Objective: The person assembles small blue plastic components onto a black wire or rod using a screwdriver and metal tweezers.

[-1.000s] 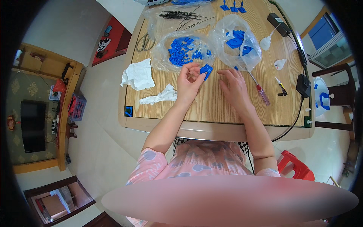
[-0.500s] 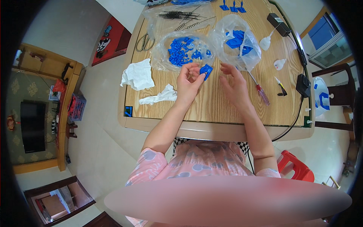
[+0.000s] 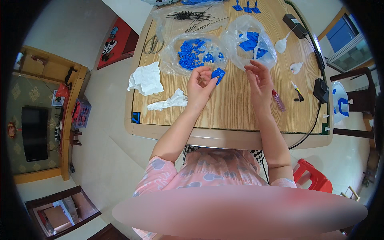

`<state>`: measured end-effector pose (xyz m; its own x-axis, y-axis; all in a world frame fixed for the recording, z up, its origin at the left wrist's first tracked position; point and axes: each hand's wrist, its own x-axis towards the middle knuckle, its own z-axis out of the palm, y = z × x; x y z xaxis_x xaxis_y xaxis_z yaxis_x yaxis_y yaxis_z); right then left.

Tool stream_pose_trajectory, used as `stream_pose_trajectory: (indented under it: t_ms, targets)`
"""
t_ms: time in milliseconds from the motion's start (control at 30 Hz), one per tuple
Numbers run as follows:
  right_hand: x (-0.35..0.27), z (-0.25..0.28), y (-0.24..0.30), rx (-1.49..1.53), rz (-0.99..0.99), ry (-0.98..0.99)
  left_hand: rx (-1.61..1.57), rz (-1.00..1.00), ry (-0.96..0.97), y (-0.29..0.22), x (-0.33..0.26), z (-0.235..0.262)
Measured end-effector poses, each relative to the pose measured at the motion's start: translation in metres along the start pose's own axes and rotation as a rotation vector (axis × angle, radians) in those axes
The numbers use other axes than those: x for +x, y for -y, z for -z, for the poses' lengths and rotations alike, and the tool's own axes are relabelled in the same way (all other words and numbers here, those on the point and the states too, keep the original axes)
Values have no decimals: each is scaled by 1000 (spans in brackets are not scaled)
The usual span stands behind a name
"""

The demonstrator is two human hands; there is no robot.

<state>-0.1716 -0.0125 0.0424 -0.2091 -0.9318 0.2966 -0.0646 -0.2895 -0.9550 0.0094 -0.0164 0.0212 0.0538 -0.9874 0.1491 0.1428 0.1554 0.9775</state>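
Between the thumb and fingers of my left hand point(image 3: 201, 87) is a small blue plastic part point(image 3: 218, 75), held above the wooden tabletop. My right hand point(image 3: 261, 82) holds nothing I can see, its fingers apart and partly curled, close to the near edge of a clear bag of larger blue parts point(image 3: 269, 61). Beyond the left hand, an opened clear bag holds many small blue pieces point(image 3: 191, 56). A screwdriver point(image 3: 279, 101) with a red, see-through handle lies just right of my right wrist; the hand hides its shaft.
Scissors point(image 3: 153, 45), white tissues point(image 3: 146, 79) and black springs point(image 3: 190, 16) lie left and far. Three blue assembled pieces point(image 3: 247, 7) stand at the far edge. Right are white squeeze bottles point(image 3: 281, 45), a small glue tube point(image 3: 296, 91), and a power adapter point(image 3: 321, 91) with its cable.
My right hand has moved right, away from the blue part, toward the bag of larger parts and over the screwdriver's shaft. The left hand stays put, holding the part.
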Motion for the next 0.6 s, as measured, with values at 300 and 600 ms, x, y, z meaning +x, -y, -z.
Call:
stream_pose_trajectory:
  t_ms: [300, 600]
  targets:
    - [2, 3, -8, -508, 211, 163, 14, -14, -5, 1, 1, 0]
    - [-7, -6, -13, -294, 116, 269, 31, -15, 3, 3, 0, -2]
